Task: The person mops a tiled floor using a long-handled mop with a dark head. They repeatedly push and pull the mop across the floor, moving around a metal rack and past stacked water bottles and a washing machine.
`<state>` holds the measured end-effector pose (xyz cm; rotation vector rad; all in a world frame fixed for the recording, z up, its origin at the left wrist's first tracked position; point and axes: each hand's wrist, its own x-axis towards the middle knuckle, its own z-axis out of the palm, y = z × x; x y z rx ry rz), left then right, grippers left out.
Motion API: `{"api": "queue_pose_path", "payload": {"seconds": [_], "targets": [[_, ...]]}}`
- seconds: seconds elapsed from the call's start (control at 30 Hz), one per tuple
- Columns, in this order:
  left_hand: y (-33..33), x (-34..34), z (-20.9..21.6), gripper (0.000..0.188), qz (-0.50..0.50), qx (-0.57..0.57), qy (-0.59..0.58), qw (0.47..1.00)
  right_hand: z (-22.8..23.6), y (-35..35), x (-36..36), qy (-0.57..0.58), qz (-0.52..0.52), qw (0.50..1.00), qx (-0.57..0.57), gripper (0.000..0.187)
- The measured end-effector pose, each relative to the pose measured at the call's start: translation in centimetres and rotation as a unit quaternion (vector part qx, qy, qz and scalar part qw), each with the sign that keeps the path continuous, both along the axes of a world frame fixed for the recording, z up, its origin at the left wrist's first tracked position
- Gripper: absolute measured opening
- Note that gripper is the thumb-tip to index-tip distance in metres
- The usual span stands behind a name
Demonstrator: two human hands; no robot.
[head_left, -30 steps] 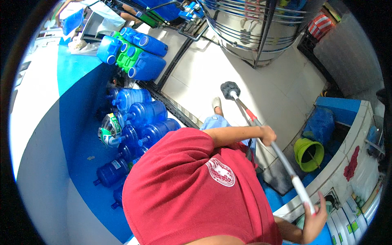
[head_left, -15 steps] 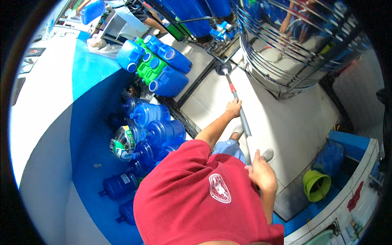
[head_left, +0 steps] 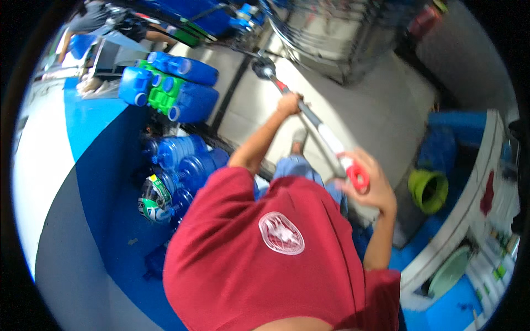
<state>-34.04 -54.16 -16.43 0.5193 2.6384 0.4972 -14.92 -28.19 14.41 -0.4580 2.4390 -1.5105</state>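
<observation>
A long-handled mop (head_left: 312, 117) slants across in front of me, its round dark head (head_left: 264, 67) on the pale tiled floor beside a wire-framed structure. My left hand (head_left: 290, 103) is closed around the grey part of the pole, not far above the head. Near my body, my right hand (head_left: 375, 185) curls loosely about the red looped end (head_left: 358, 175) of the handle. Its fingers are somewhat blurred. The pole between my hands is grey, then white.
Blue and green jerrycans (head_left: 193, 102) stand at the left, with clear blue water bottles (head_left: 201, 165) and a helmet (head_left: 155, 198) nearer me. A yellow-green bucket (head_left: 428, 191) lies tilted at the right by a low wall (head_left: 458, 220). Another person (head_left: 91, 22) is at the far left.
The mop's red end has come into sight at my right hand, which has opened from a pointing shape to cup it. My view has shifted, moving the surroundings leftward.
</observation>
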Motion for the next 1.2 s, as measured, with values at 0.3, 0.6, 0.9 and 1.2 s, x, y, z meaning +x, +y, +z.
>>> {"api": "queue_pose_path", "payload": {"seconds": [0.3, 0.6, 0.9, 1.2], "targets": [[18.0, 17.4, 8.0, 0.041, -0.143, 0.118, -0.080, 0.979, 0.3, 8.7, 13.5, 0.156, -0.220, 0.917, -0.293, 0.022], [34.0, 32.9, 11.4, 0.041, -0.403, 0.190, -0.170, 0.879, 10.4, 13.9, 25.9, 0.277, -0.376, 0.852, -0.238, 0.029], [46.4, 37.2, 7.3, 0.035, -0.407, 0.249, -0.195, 0.857, 7.2, 16.7, 26.9, 0.296, -0.395, 0.867, -0.069, 0.027], [50.1, 38.7, 6.7, 0.040, -0.442, 0.258, -0.136, 0.848, 4.0, 19.0, 29.7, 0.366, -0.438, 0.817, -0.090, 0.021]]}}
